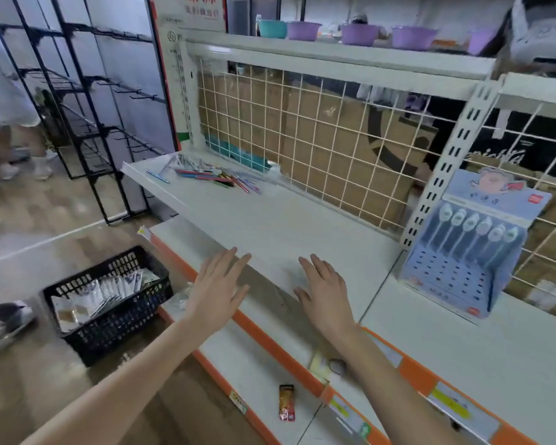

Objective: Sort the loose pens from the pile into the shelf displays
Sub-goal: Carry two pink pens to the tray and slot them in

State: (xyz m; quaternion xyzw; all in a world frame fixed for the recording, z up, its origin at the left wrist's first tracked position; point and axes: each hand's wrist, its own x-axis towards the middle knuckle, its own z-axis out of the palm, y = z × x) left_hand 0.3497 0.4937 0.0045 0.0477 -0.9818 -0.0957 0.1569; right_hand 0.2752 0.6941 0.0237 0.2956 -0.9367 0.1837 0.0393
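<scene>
Both hands are empty right now: left hand (pixel 220 285) and right hand (pixel 325 292) stretched flat, fingers straight, over the front edge of the shelf (pixel 270 226). Looks like a reach starting. The pen display (pixel 472 252) stands off right; the pile of pens (pixel 217 178) sits way back left, untouched.

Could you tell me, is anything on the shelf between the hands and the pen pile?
Nothing visible: bare shelf lies between both open hands, left and right, and the pen pile at its far left end.
</scene>
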